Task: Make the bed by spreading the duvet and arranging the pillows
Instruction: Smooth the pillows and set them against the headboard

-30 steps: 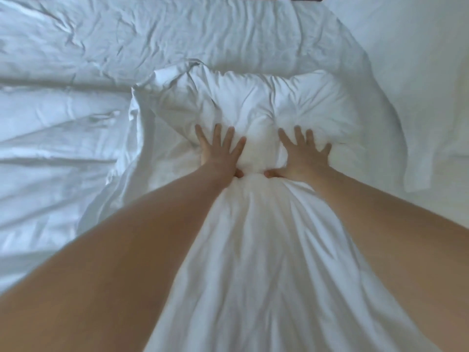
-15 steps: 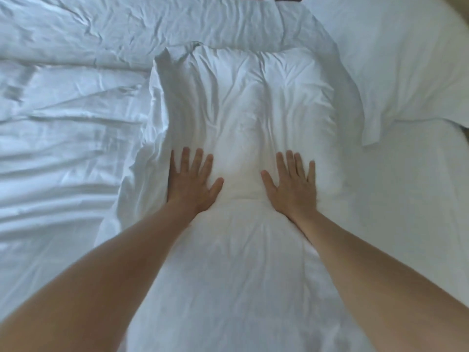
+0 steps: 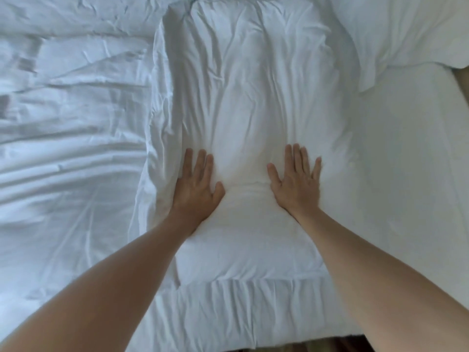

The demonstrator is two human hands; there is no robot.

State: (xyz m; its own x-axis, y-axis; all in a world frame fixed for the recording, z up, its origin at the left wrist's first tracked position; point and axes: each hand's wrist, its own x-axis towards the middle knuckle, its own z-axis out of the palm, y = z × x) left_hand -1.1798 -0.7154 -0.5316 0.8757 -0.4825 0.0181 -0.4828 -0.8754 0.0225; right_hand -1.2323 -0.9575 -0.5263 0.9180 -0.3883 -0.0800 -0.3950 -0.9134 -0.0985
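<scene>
A white pillow (image 3: 248,92) lies lengthwise in the middle of the head view, its flanged hem toward me at the bottom. My left hand (image 3: 196,186) presses flat on its left half with straight fingers. My right hand (image 3: 297,182) presses flat on its right half, fingers spread. Between the two hands the filling bulges up a little. A crumpled white duvet (image 3: 66,123) covers the left part of the bed. A second white pillow (image 3: 396,29) lies at the upper right.
Smooth white bedsheet (image 3: 401,174) shows to the right of the pillow. The bed's near edge (image 3: 304,339) runs along the bottom, with a dark strip of floor below it. A sliver of brownish floor shows at the far right edge.
Both hands have slid apart and toward me along the pillow, from a bunched middle to flat palms. The pillow now lies flatter and longer, and its near hem has come into sight.
</scene>
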